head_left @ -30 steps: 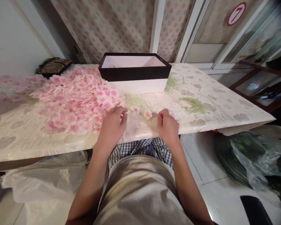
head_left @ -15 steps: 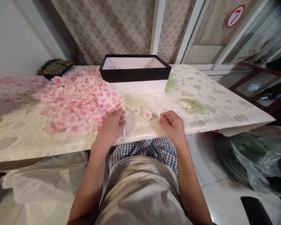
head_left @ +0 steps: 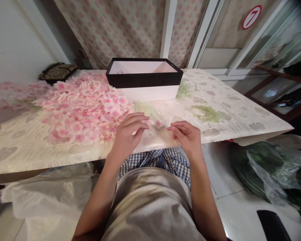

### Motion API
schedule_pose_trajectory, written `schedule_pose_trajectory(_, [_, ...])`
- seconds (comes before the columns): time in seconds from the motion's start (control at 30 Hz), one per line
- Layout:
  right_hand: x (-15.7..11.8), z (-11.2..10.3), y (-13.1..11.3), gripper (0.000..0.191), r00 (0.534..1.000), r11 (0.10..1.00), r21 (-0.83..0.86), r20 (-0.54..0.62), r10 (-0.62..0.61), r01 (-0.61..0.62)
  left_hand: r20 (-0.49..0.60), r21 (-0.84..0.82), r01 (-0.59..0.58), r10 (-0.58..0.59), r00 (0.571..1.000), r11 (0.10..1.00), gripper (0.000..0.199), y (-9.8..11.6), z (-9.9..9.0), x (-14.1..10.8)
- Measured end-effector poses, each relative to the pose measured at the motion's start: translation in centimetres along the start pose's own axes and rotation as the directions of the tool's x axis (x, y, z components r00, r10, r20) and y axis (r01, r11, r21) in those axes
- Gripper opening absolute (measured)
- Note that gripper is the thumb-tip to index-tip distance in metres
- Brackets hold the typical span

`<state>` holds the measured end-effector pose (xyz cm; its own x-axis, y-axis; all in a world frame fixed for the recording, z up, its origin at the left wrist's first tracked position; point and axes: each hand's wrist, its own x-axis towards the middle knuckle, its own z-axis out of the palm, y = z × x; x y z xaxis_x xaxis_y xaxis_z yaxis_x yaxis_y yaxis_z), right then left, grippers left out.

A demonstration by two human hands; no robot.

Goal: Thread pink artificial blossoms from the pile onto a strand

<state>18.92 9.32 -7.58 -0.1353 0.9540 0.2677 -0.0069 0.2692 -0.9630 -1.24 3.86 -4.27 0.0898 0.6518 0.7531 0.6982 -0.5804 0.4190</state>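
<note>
My left hand (head_left: 130, 132) is over the near edge of the table, its fingers stretched to the right, with a gap between thumb and fingers. Nothing shows between them. Opposite it, my right hand (head_left: 187, 134) has thumb and fingertips pinched together; whatever they hold, if anything, is too small to make out. A small pink and white flower (head_left: 158, 123) appears blurred between the two hands. Just left of my left hand spreads a large heap of pink artificial blossoms (head_left: 82, 103). Pale green stems (head_left: 146, 108) lie on the table beyond my fingertips.
A black and white box (head_left: 145, 88), open at the top, stands behind the hands. Green sprigs (head_left: 207, 113) lie to the right on the patterned tablecloth (head_left: 240, 117). A dark patterned pouch (head_left: 57, 72) sits at back left. Plastic-wrapped greenery (head_left: 266, 164) is on the floor.
My left hand has moved right, away from the blossom heap, and its fingers have spread. My right hand has shifted slightly, still pinched. The small flower between them is now more blurred.
</note>
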Motion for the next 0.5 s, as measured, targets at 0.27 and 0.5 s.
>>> schedule_pose_trajectory(0.27, [-3.3,1.2,-2.5,0.009,0.979,0.977,0.183,0.149,-0.140,0.112,0.163,-0.128,-0.041,0.062,0.985,0.991,0.023,1.8,0.2,0.2])
schedule_pose_trajectory(0.5, [-3.5,1.5,-2.8,0.012,0.979,0.964,0.226,0.115,-0.170,0.140,0.215,-0.303,-0.003,0.071,0.974,0.953,0.022,2.6,0.6,0.3])
